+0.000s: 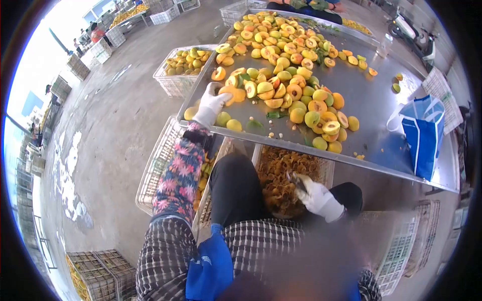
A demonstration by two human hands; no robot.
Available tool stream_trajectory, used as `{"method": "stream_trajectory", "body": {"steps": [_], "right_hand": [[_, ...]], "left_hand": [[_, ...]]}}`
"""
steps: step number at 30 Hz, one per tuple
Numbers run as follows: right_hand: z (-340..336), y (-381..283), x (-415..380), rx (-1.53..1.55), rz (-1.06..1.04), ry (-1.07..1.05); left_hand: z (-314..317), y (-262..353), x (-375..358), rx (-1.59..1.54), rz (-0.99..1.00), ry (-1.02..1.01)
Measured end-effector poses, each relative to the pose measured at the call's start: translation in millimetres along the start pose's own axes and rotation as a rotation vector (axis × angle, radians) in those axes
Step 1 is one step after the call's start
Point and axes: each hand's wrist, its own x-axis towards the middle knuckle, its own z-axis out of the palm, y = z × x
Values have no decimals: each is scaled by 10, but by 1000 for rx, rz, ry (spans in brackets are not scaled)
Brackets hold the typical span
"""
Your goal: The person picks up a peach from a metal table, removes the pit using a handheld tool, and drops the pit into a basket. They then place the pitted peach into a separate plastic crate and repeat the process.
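At the fingertips of the left hand [212, 104] lie orange fruit halves [238, 95], on the near edge of the metal table [354, 93], probably for easy reach; whether the fingers grasp one cannot be told. Beyond that hand spreads the fruit pile [296, 60]. The right hand [317, 198] is curled, its hold unclear, above brown pieces [278, 168] in a crate [327, 173], whose walls keep them together.
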Motion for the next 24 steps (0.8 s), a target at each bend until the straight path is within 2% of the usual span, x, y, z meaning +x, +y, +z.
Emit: {"method": "stream_trajectory", "body": {"steps": [2,4,5,8,11,14,15,18,24], "right_hand": [[-138,-263,154,111,-60,67],[-250,-557,317,192,-143,181],[-258,-618,400,176,-207,249],[-321,-849,535,121,-309,363],[-222,-853,593,101,-306,414],[-142,-833,564,6,-278,490],[-140,-837,546,-4,-244,451],[-66,-738,510,-9,-228,402],[-223,-599,411,-29,-256,228]], "left_hand": [[201,362,-426,-762,-142,-151],[413,608,-775,-946,-237,-185],[523,693,-912,-956,-183,-250],[858,957,-1266,-1035,-225,-116],[965,896,-1413,-927,-180,-197],[1119,963,-1520,-864,-143,-53],[1174,825,-1486,-834,-84,-48],[1206,830,-1529,-761,-88,-57],[1071,928,-1538,-482,-104,-313]]}}
